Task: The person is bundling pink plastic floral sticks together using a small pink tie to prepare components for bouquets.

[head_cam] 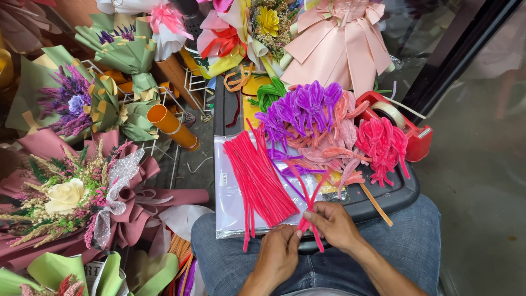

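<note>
My left hand and my right hand meet over my lap, both pinching a small bunch of pink pipe cleaners that fans upward from my fingers. Just left of them lies a loose pile of straight pink pipe cleaners on a clear plastic bag. Behind it sit twisted pipe-cleaner flowers: purple ones, pale pink ones and hot pink ones. All of this rests on a dark tray across my jeans-clad knees.
A red tape dispenser stands at the tray's right. Green pipe cleaners lie at the back. Wrapped bouquets crowd the left, with an orange tube and a white wire rack. A pink paper bouquet sits behind.
</note>
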